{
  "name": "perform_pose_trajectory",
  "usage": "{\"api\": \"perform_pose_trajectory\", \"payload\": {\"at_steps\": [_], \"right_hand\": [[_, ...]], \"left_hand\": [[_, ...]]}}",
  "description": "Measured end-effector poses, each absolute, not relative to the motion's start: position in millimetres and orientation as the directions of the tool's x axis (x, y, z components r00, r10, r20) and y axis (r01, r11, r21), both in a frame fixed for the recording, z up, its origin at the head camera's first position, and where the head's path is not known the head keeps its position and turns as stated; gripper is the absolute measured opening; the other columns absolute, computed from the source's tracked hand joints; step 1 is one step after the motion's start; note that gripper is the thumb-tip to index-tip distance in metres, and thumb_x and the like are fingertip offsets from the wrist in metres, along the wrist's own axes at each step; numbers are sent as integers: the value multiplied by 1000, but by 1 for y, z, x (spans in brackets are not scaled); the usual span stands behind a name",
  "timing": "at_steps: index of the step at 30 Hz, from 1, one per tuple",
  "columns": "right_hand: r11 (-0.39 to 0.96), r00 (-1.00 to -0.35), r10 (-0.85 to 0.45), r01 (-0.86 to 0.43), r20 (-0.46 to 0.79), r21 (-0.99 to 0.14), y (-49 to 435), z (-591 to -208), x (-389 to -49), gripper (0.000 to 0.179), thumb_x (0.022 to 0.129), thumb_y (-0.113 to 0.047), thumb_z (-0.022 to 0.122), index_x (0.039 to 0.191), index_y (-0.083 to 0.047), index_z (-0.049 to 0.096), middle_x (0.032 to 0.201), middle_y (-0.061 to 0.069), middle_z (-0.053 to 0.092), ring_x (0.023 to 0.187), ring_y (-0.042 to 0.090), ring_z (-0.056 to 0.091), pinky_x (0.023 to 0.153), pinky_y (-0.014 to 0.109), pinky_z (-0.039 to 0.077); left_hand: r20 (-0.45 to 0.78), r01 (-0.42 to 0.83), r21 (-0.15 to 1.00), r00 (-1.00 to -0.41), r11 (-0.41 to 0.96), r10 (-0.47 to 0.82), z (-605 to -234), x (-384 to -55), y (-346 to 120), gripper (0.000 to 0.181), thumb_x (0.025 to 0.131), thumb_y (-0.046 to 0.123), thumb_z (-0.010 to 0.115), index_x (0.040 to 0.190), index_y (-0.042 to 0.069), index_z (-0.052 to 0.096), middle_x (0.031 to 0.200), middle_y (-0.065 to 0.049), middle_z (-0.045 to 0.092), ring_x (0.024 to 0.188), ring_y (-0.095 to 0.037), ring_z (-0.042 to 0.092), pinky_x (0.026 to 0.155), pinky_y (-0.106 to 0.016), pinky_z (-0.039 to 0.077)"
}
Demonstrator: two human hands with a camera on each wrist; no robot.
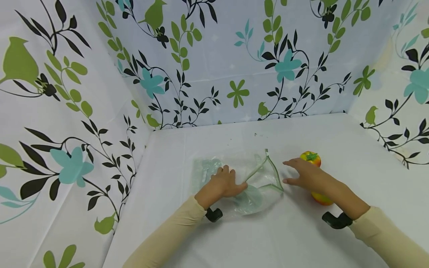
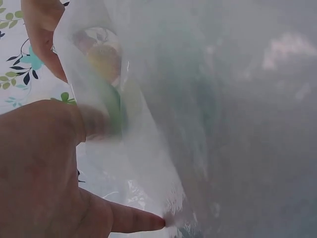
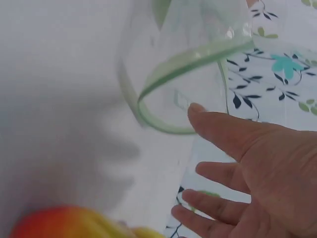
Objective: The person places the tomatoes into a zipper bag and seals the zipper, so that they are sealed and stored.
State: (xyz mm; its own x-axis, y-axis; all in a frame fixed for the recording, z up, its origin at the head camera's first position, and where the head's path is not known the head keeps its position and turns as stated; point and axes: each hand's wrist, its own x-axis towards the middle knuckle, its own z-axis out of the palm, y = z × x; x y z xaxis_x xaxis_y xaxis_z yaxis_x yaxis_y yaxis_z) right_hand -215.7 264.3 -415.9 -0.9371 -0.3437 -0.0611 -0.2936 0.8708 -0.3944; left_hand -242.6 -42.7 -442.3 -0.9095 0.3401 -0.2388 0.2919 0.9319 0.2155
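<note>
A clear plastic zip bag (image 1: 261, 201) with pale green edging lies on the white table, its mouth gaping toward the right. My left hand (image 1: 226, 182) holds the bag near its mouth, the thumb at the green edge. In the left wrist view, part of that hand shows blurred through the film. My right hand (image 1: 310, 176) hovers right of the bag mouth, fingers apart and nothing in them. Beside it is a red-and-yellow fruit (image 1: 311, 158) with a green leafy top. Another red-and-yellow fruit (image 1: 322, 199) lies partly hidden under the right wrist.
More folded clear plastic (image 1: 201, 173) lies under and left of the left hand. Patterned cloth walls (image 1: 207, 74) with leaves and birds border the table (image 1: 187, 245) at the back and sides. A dark wrist camera (image 1: 336, 220) sits at the right wrist.
</note>
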Motion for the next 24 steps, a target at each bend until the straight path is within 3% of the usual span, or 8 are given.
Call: {"api": "perform_pose_trajectory", "payload": {"at_steps": [10,17,24], "right_hand": [[867,-955,-297,-267,-5,-420,305,-401,-236,81,93,-42,82,155,-3,47,152,33,46,136,55,46,105,76,40],[838,-964,-264,-212,-33,-502,341,-403,-245,97,90,-43,84,160,1,34,156,35,39,140,58,39,104,75,40],[795,-954,-293,-204,-67,-572,367,-416,-251,99,93,-38,82,162,3,25,159,35,35,142,58,35,104,77,40]], "left_hand": [[-241,300,245,-902,922,357,-443,-245,-46,80,99,64,47,149,2,55,154,-21,45,142,-40,43,108,-66,44],[-252,301,245,-898,922,360,-442,-245,-47,81,100,64,45,152,3,52,156,-21,44,143,-40,43,109,-67,43],[-253,296,251,-899,922,358,-443,-246,-48,81,99,64,45,152,3,52,156,-20,43,144,-39,42,109,-66,43]]}}
